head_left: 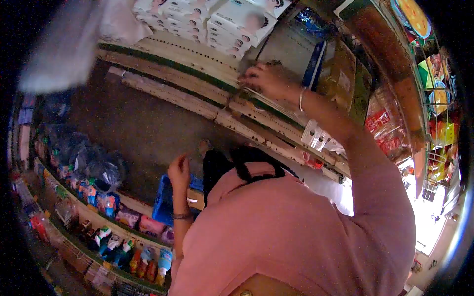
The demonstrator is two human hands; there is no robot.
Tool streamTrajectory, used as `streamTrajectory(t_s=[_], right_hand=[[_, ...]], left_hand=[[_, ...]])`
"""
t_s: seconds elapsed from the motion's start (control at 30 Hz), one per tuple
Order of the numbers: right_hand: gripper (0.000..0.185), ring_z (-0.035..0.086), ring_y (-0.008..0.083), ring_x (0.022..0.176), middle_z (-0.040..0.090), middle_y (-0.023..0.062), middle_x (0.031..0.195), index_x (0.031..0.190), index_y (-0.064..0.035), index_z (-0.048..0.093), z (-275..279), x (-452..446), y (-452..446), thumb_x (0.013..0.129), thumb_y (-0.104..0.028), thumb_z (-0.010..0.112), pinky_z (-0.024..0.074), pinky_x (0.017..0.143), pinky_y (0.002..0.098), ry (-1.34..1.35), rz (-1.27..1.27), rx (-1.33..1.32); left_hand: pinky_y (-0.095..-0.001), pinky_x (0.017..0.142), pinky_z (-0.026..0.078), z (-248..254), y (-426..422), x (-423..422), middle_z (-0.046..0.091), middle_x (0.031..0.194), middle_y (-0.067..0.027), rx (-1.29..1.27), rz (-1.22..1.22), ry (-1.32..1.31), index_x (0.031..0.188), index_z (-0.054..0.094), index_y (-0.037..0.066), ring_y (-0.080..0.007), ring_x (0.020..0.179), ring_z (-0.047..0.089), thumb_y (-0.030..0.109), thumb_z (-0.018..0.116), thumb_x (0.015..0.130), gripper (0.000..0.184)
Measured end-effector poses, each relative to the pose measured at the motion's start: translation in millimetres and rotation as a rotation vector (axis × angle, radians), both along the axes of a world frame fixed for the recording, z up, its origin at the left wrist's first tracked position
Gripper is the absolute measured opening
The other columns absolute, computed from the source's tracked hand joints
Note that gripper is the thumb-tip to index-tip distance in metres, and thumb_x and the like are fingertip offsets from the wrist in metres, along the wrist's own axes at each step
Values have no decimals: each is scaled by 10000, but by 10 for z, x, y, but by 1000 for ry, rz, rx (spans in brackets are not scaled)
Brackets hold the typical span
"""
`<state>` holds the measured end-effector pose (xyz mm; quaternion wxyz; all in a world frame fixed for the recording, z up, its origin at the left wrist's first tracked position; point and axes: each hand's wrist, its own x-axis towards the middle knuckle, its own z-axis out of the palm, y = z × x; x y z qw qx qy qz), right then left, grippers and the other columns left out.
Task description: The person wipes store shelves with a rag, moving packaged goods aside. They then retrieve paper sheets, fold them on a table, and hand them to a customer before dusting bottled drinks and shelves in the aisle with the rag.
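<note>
My right hand (265, 80), with a light bangle on the wrist, reaches out to the edge of a pale perforated shelf (197, 61). Its fingers are bent and pressed together around something dark and blurred that I cannot make out. White boxes (237, 27) stand in stacks on the shelf just beyond the hand. Lower down hangs my left hand (179, 171), with a dark band on its wrist. The fingers there are curled together with nothing visible in them, above a blue crate (163, 200).
Brown cardboard boxes (340, 74) are right of my right hand. Bottles (123, 251) and packets line a lower-left shelf (79, 204). Colourful packets (442, 133) hang in a rack at the far right. A blurred white shape (64, 59) covers the upper left.
</note>
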<state>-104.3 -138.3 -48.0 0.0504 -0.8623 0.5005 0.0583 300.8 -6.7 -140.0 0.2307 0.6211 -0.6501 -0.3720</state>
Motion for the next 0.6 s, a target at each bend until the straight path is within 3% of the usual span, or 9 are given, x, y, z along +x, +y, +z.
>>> streamTrajectory(t_s=[0.13,0.2,0.3,0.4,0.43,0.53,0.6], right_hand=[[648,443,267,1071,471,42,1157,1229,-245,529,-96,-141,-224,654,50,576,409,931,344,82,-285,-115],[633,451,264,1061,468,36,1159,1217,-283,540,-328,-177,-151,678,48,572,416,925,356,47,-206,-88],[639,445,266,1089,456,51,1173,1227,-301,537,19,31,-14,687,38,580,391,955,369,28,-99,106],[642,433,266,1122,452,51,1170,1220,-360,531,11,-41,-212,708,25,571,387,957,379,120,-242,-96],[620,421,277,1142,453,50,1168,1227,-367,522,-6,41,-177,723,-10,563,383,957,397,166,-298,-21],[630,428,294,1109,452,57,1173,1260,-324,500,-94,188,70,714,-13,541,390,933,425,109,-60,-138],[657,433,294,1091,457,61,1134,1277,-310,485,-181,154,-90,702,9,506,384,929,404,58,-294,41]], left_hand=[[-329,721,493,-99,33,38,647,908,-164,7,14,50,1005,628,29,-248,820,640,108,592,821,203],[-338,717,493,-94,43,49,645,901,-165,21,-1,20,993,629,28,-254,811,638,110,596,816,197],[-350,714,493,-168,58,-3,642,898,-168,-20,-47,-35,987,628,29,-271,804,634,111,597,812,197],[-363,718,491,-164,35,26,639,897,-167,-20,-101,-43,990,628,30,-298,806,627,110,595,808,201],[-368,720,490,-143,3,8,639,897,-167,-14,-111,-26,990,628,30,-307,807,625,109,594,807,203],[-378,724,489,-31,-36,-77,637,911,-167,-43,-80,-54,996,629,33,-326,819,621,110,590,804,210],[-374,726,488,-218,18,-29,638,911,-163,-5,-97,-52,1008,628,42,-319,828,621,114,589,804,219]])
